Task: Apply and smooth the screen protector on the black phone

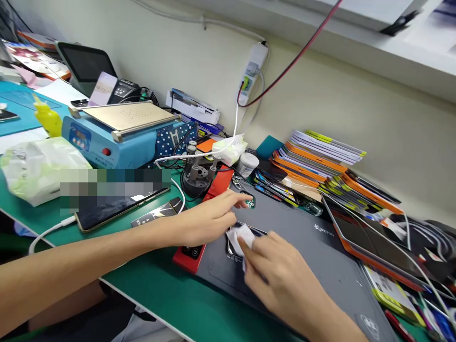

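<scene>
My right hand (pixel 281 268) pinches a folded white wipe (pixel 242 237) and presses it on a phone-sized device (pixel 233 254) with a dark face and shiny rim. This device lies on a dark grey work mat (pixel 292 237) with a red side strip (pixel 185 261). Wipe and fingers cover much of it. Just beyond its far left edge, my left hand (pixel 210 216) hovers with fingers stretched out and nothing visible in them. Whether it touches the device is hidden. A small green-and-white round item (pixel 251 202) shows by its fingertips.
To the left, a charging phone (pixel 121 209) lies beside a wipes pack (pixel 39 166) and a blue heating plate machine (pixel 121 137). Behind the mat stand a grey tool holder (pixel 199 175) and a white tub (pixel 247 164). Stacked boxes (pixel 317 161) and a tablet-like panel (pixel 370 232) line the right.
</scene>
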The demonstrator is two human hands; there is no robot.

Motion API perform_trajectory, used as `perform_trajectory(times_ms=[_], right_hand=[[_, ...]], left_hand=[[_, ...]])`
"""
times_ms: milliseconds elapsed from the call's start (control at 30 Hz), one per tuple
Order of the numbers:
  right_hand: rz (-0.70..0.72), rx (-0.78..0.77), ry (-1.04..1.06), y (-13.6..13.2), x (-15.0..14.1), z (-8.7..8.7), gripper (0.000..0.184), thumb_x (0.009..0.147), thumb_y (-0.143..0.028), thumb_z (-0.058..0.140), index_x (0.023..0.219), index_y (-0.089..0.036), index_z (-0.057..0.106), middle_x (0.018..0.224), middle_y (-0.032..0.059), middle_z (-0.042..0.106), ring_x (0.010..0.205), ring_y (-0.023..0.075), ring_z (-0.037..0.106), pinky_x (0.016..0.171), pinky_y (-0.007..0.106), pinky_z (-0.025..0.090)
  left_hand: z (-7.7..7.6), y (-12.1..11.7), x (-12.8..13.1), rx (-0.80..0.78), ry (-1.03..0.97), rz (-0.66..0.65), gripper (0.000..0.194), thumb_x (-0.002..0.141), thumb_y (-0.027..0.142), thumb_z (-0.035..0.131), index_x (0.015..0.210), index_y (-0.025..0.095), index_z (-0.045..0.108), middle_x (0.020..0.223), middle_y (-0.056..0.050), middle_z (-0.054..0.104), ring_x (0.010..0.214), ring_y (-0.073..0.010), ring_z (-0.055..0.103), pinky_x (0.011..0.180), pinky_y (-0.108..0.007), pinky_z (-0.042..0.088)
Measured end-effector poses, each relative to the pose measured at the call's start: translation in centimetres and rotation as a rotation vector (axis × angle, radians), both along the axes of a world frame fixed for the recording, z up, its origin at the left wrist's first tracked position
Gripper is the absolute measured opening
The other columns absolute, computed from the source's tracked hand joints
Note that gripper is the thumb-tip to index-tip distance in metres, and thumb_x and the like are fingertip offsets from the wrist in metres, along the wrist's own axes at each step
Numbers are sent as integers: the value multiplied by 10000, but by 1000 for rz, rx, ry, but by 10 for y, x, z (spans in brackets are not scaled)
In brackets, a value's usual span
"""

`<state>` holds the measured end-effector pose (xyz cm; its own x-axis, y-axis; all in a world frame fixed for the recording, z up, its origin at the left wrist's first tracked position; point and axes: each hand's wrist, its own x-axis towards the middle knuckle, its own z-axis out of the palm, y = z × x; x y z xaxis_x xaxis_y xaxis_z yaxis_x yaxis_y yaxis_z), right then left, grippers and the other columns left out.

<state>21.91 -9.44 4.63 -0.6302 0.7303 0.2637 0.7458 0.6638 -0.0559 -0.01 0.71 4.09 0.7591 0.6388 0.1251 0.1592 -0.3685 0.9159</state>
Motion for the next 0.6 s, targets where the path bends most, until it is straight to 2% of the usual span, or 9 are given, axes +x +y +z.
perform_trajectory(times_ms=[100, 167, 267, 367, 500, 600], right_hand=[[27, -11, 4, -14, 5, 2, 268, 1063, -76, 456, 1272, -101, 623, 870, 18, 576, 718, 170, 444, 719, 356, 329], [19, -20, 3, -5, 4, 0, 236, 1071, -91, 452, 1196, -106, 651, 834, 15, 559, 703, 173, 434, 706, 364, 316], [-6, -15, 11, 19, -1, -2, 227, 1063, -107, 468, 967, -133, 672, 757, 10, 519, 662, 178, 395, 677, 385, 283], [11, -5, 32, 20, -5, 0, 250, 1055, -104, 461, 893, -143, 649, 748, 11, 511, 658, 176, 372, 670, 383, 277], [84, -8, 57, -7, -3, 1, 229, 1054, -74, 443, 1132, -105, 656, 830, 21, 546, 698, 170, 393, 689, 350, 317], [79, 31, 70, -6, -2, -5, 244, 1054, -66, 454, 1197, -94, 649, 826, 21, 552, 687, 170, 401, 677, 352, 314]], left_hand=[[-4, -1, 2, 38, 6, -9, 553, 1001, 190, 383, 1548, 217, 454, 1540, -73, 523, 1425, -207, 500, 1244, -392, 395], [-4, -2, 3, 42, 13, 13, 540, 1005, 188, 376, 1537, 221, 466, 1516, -76, 540, 1416, -213, 508, 1238, -400, 400], [-2, -3, 3, 43, 20, 49, 545, 1003, 177, 356, 1535, 240, 459, 1525, -73, 531, 1414, -219, 508, 1221, -408, 415], [0, -4, 3, 49, 21, 65, 539, 1007, 183, 351, 1534, 235, 454, 1511, -77, 538, 1404, -217, 509, 1210, -404, 422], [1, -4, 3, 71, 34, 54, 523, 1013, 189, 380, 1528, 212, 469, 1453, -83, 570, 1376, -211, 526, 1219, -398, 406], [2, -4, 3, 82, 36, 48, 502, 1027, 199, 381, 1520, 211, 480, 1452, -81, 574, 1381, -204, 529, 1218, -384, 410]])
